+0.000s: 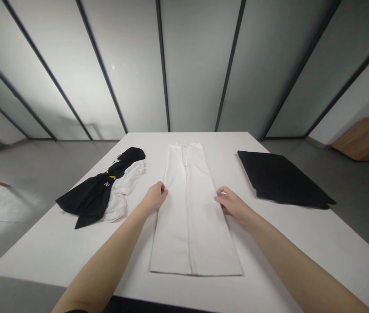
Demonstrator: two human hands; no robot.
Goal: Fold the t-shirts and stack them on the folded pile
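Observation:
A pair of white trousers (191, 208) lies flat and lengthwise down the middle of the white table (301, 243), waistband at the far end, legs side by side. My left hand (156, 196) is at the left edge of the trousers about halfway along, fingers curled and pinching the fabric edge. My right hand (231, 202) is at the right edge opposite, fingers bent and gripping that edge.
A heap of black and white clothes (101, 191) lies on the table to the left. A flat folded black garment (280, 178) lies at the right. Frosted glass panels stand behind the table; a wooden cabinet (367, 139) is at far right.

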